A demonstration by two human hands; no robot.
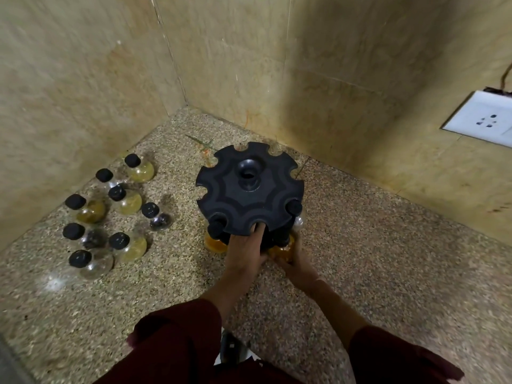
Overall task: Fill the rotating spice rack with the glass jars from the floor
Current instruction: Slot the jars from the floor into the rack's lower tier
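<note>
The black rotating spice rack (pixel 249 200) stands on the speckled floor near the room's corner, its notched top facing me. My left hand (pixel 246 249) rests on the rack's near rim, fingers in a notch. My right hand (pixel 297 266) grips an amber-filled glass jar (pixel 284 249) low at the rack's near right side, partly hidden under the top. Two jars hang in notches: one at the near left (pixel 216 231) and one at the right (pixel 295 210). Several black-capped glass jars (pixel 122 200) stand on the floor to the left of the rack.
Tiled walls close in behind and on both sides of the rack. A white wall socket (pixel 483 120) sits on the right wall. My dark red sleeves (pixel 177 342) fill the lower edge. The bare speckled floor (pixel 388 259) stretches right of the rack.
</note>
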